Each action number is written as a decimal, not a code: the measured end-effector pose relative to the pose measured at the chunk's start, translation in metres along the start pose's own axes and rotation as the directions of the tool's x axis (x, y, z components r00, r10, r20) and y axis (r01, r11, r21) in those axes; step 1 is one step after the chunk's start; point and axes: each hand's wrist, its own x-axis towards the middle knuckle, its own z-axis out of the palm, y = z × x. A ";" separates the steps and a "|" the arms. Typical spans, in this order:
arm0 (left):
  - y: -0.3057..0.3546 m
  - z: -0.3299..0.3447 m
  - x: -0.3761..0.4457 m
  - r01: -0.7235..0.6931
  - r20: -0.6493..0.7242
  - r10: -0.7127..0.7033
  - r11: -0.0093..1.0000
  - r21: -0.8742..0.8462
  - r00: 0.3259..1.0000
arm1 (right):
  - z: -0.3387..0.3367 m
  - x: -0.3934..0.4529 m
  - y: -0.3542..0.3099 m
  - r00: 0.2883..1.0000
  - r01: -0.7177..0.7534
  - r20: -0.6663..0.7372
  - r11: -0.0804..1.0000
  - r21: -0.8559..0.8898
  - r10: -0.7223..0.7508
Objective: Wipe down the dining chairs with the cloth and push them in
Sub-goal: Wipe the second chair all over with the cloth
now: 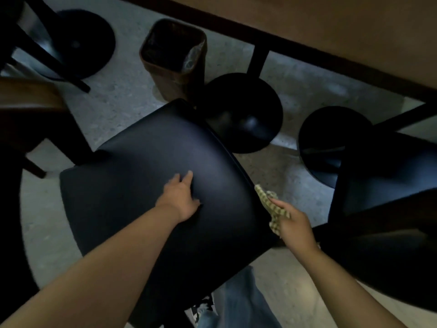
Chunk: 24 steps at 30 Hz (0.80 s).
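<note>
The left hand (181,200) rests flat on the black padded seat of the dining chair (146,185), fingers straight and slightly spread, pressing on the seat a little right of its middle. The right hand (292,224) is just off the seat's right edge, its fingers curled round a crumpled green-and-cream checked cloth (272,204); one end of the cloth sticks up past the fingers and touches or nearly touches the seat's rim, and another end hangs below the palm. Both forearms are bare.

The chair seat is turned at an angle, its front corner pointing toward the brown wooden table (331,27) that runs across the top right. Under the table edge stand two round black pedestal bases (243,114), one just beyond the seat's far corner and another to the right of it. A brown square waste bin with a clear liner (175,60) stands on the pale speckled floor (123,100), just behind the seat's far corner and beside the nearer base. A second black chair seat (387,176) lies at the right, near the hand with the cloth. At the bottom, below the seat, a blue denim trouser leg (238,301) and a patterned shoe show.
</note>
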 end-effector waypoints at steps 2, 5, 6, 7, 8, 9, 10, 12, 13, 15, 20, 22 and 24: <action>0.015 -0.001 -0.040 -0.132 -0.015 0.131 0.983 -0.127 0.991 | 0.005 -0.027 -0.039 0.999 0.052 0.012 0.997 0.050 -0.052; 0.036 -0.016 -0.109 -0.325 -0.112 0.306 0.911 -0.255 0.945 | 0.009 -0.074 -0.090 0.984 0.172 0.036 0.983 0.067 -0.175; 0.042 -0.024 -0.132 -0.373 -0.159 0.341 0.884 -0.280 0.927 | 0.010 -0.090 -0.105 0.978 0.202 0.026 0.976 0.077 -0.205; 0.047 -0.033 -0.153 -0.410 -0.205 0.361 0.862 -0.300 0.910 | 0.010 -0.106 -0.120 0.973 0.229 0.013 0.968 0.099 -0.231; 0.051 -0.042 -0.174 -0.444 -0.246 0.380 0.840 -0.311 0.892 | 0.010 -0.122 -0.134 0.969 0.244 0.004 0.962 0.126 -0.247; 0.054 -0.051 -0.193 -0.479 -0.290 0.398 0.821 -0.310 0.870 | 0.010 -0.139 -0.147 0.967 0.249 0.005 0.955 0.160 -0.253; 0.056 -0.060 -0.212 -0.514 -0.343 0.412 0.805 -0.298 0.844 | 0.009 -0.156 -0.160 0.966 0.252 0.011 0.947 0.199 -0.260; 0.061 -0.080 -0.248 -0.572 -0.468 0.419 0.780 -0.253 0.778 | 0.005 -0.191 -0.184 0.965 0.245 0.018 0.921 0.302 -0.263; 0.063 -0.089 -0.264 -0.596 -0.538 0.411 0.770 -0.228 0.736 | 0.002 -0.208 -0.195 0.964 0.235 0.028 0.899 0.368 -0.263; 0.067 -0.103 -0.294 -0.635 -0.651 0.383 0.746 -0.201 0.656 | -0.007 -0.243 -0.217 0.957 0.195 0.088 0.836 0.513 -0.277; 0.084 -0.126 -0.363 -0.666 -0.724 0.234 0.634 -0.393 0.649 | -0.035 -0.312 -0.249 0.925 0.137 0.191 0.757 0.639 -0.329; 0.095 -0.135 -0.389 -0.664 -0.698 0.192 0.552 -0.504 0.689 | -0.044 -0.331 -0.257 0.924 0.193 0.172 0.806 0.560 -0.341; 0.106 -0.143 -0.410 -0.666 -0.688 0.154 0.465 -0.583 0.709 | -0.055 -0.347 -0.268 0.922 0.255 0.143 0.842 0.476 -0.360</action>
